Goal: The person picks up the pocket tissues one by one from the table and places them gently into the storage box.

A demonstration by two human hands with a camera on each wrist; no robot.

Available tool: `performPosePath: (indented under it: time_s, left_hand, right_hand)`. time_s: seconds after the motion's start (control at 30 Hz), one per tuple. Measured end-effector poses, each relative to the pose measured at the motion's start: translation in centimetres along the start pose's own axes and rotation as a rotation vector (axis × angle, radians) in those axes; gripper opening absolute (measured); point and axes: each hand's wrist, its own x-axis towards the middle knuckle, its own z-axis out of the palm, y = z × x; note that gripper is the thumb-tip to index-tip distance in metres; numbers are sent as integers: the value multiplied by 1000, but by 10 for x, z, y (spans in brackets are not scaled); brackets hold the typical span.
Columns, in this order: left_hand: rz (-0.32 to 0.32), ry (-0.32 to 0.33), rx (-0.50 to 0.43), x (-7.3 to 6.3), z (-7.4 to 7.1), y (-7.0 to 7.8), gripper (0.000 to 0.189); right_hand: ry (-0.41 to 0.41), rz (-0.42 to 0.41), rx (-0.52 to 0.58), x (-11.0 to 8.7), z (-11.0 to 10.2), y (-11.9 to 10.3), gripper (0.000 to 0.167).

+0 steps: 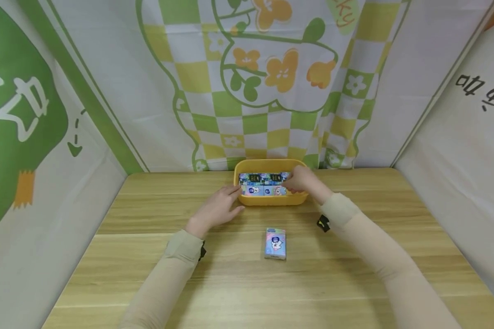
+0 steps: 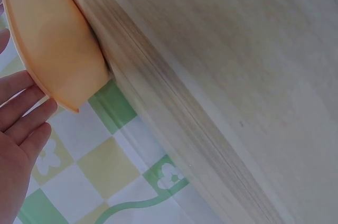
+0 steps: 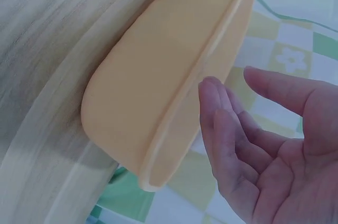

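A yellow plastic bin (image 1: 273, 201) stands against the cloth backdrop, holding small printed boxes in two rows. Dark patterned boxes (image 1: 255, 178) form the back row; light blue boxes (image 1: 253, 190) with a white cartoon figure lie in front. At the bin's left end, my left hand (image 1: 216, 206) touches the rim with straight fingers, seen also in the left wrist view. My right hand (image 1: 301, 179) reaches over the bin's right end. In the right wrist view its thumb and loosely bent fingers stand apart with nothing between them. One more small cartoon-printed box (image 1: 275, 244) lies on the table before the bin.
The wood-grain table (image 1: 230, 288) stretches between both arms. Behind it hangs a checkered, flowered cloth (image 1: 255, 123), close against the bin's back. Printed white fabric walls flank the table left and right. Both wrists wear straps with a dark device.
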Motion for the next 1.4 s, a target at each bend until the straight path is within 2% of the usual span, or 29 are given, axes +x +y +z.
performPosePath:
  time_s: [0.33, 0.97, 1.23, 1.4]
  left_hand:
    - [-10, -7, -1, 1, -2, -1, 58]
    - [-8, -9, 17, 1, 0, -1, 58]
    - [-10, -18, 17, 2, 0, 1, 58]
    - [-8, -19, 20, 2, 0, 0, 58]
  right_hand:
    - [59, -73, 28, -18, 1, -1, 19]
    - [123, -165, -58, -53, 16, -6, 15]
    - [94, -157, -30, -59, 24, 0, 20]
    - [73, -191, -31, -63, 32, 2, 22]
